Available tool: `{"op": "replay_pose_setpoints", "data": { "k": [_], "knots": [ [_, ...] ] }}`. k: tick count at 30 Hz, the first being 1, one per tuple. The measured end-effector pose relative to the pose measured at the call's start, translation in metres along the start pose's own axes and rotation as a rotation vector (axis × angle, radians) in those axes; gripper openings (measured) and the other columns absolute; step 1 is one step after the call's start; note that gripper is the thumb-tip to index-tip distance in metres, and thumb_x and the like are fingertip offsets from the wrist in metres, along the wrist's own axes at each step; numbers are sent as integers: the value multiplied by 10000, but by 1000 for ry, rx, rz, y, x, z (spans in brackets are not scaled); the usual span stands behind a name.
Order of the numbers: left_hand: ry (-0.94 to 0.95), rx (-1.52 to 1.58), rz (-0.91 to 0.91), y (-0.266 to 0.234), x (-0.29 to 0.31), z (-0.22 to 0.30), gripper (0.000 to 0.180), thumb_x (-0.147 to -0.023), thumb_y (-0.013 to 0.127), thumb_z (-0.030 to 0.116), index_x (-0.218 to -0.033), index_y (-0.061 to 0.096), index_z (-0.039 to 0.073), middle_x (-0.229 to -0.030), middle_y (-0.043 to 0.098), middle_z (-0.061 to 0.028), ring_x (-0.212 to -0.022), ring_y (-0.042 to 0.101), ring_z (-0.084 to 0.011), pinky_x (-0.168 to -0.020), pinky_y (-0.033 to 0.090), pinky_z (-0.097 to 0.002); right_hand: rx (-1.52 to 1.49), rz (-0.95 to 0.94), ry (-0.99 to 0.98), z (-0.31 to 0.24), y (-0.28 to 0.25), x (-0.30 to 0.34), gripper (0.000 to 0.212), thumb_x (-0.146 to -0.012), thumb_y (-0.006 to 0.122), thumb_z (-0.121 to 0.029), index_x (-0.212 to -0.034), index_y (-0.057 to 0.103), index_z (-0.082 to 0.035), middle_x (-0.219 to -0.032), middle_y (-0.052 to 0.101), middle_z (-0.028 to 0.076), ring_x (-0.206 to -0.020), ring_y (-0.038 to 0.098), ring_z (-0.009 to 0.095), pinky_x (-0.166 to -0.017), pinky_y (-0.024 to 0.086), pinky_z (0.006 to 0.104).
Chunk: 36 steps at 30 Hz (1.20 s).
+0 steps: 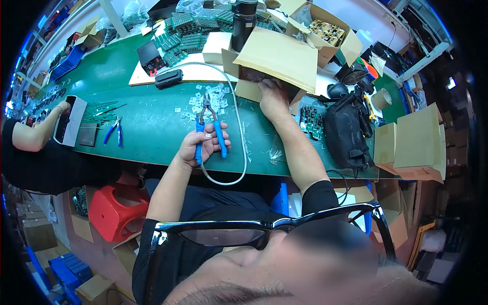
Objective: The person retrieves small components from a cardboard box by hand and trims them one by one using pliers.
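Observation:
My left hand (204, 145) is wrapped round a pair of blue-handled pliers (222, 140), jaws pointing away from me and handles spread. A grey cable (243, 127) loops from near the handles across the bench to a black box-shaped device (150, 57). Beyond the jaws lie many small clear square pieces (218, 96), scattered in a loose heap. My right hand (273, 99) reaches into the opening of a cardboard box (277, 53) with its flap raised. The fingertips and whatever they touch are hidden inside.
Green circuit boards (179, 35) are piled at the back, near a black bottle (244, 23). A black bag (347, 129) and more boards (311, 122) lie right. On the left, a co-worker's hand (64, 107) is at a white box (76, 122), near second pliers (113, 132). A red stool (114, 211) stands below.

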<state>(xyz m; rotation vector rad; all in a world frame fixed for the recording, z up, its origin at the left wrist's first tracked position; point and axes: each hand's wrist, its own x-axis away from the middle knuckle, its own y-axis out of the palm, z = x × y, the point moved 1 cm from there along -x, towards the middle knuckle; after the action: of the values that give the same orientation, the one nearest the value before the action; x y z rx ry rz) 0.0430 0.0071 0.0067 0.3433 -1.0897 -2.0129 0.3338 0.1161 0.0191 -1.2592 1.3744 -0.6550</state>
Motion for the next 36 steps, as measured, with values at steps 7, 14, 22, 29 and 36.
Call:
{"op": "replay_pose_setpoints", "data": {
  "k": [7, 14, 22, 29, 36],
  "knots": [
    [2, 25, -26, 1, 0, 0, 627, -896, 604, 167, -1462, 498, -82, -1246, 695, -228, -1155, 696, -368, -1109, 499, -515, -31, 49, 98, 5, -1, -2, 335, -913, 568, -84, -1223, 694, -75, -1270, 690, 164, -1181, 656, 398, -1021, 541, 497],
    [-1, 23, -7, -1, -3, -3, 666, -881, 617, 197, -1477, 492, -71, -1249, 690, -197, -1163, 679, -350, -1129, 463, -533, -87, 38, 190, 11, 8, -3, 276, -987, 606, -207, -1234, 674, -104, -1319, 655, 183, -1136, 666, 441, -961, 557, 537],
    [21, 23, -15, 3, -3, -3, 648, -904, 597, 188, -1478, 479, -89, -1228, 692, -214, -1148, 696, -348, -1119, 489, -530, -101, 54, 203, 22, 21, -8, 228, -1038, 557, -260, -1153, 662, -94, -1308, 647, 205, -1093, 675, 452, -926, 553, 563],
    [54, 5, 25, 4, 4, -4, 617, -919, 586, 191, -1468, 491, -76, -1229, 688, -217, -1149, 694, -355, -1124, 484, -531, -546, 144, 93, 2, 0, -10, 256, -1033, 642, -214, -1255, 676, -92, -1160, 712, 170, -993, 715, 358, -817, 579, 442],
    [58, -83, 119, 19, 6, -7, 557, -944, 562, 141, -1456, 501, -72, -1228, 682, -221, -1138, 701, -345, -1075, 529, -505, -1769, -402, 296, -32, -27, 9, 206, -1018, 688, -117, -1208, 721, -44, -1034, 725, 41, -905, 652, 111, -743, 521, 244]
  ]
}}
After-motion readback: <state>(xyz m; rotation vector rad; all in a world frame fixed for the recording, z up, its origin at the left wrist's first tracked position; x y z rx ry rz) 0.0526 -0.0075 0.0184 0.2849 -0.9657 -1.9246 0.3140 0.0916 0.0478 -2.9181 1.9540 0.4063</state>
